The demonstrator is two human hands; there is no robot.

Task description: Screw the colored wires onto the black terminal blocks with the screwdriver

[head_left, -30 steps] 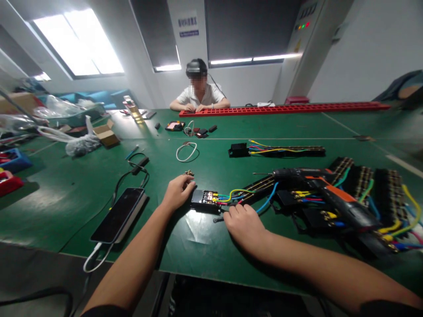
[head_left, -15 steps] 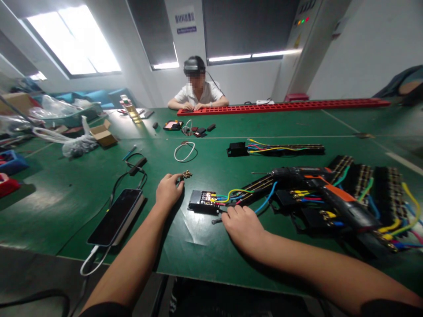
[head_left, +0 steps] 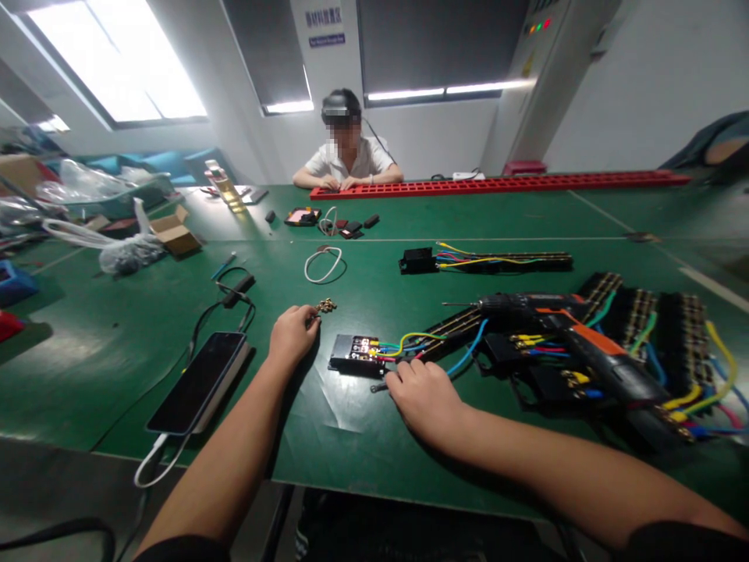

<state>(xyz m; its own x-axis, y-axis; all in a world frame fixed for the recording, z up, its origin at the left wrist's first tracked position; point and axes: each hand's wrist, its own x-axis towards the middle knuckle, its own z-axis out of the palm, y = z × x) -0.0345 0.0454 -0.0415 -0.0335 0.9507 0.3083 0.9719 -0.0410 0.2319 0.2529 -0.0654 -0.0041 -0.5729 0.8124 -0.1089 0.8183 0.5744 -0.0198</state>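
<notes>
Electronics assembly workshop
A cordless drill lies among wired terminal units on a long green bench, with a sign on the wall and a cabinet bearing indicator lights beyond.

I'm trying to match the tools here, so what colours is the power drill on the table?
Black with orange, the power drill shows in the head view.

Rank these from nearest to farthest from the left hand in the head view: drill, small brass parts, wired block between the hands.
1. Small brass parts, beside the left hand.
2. Wired block, just to the right.
3. Drill, farther off to the right.
</notes>
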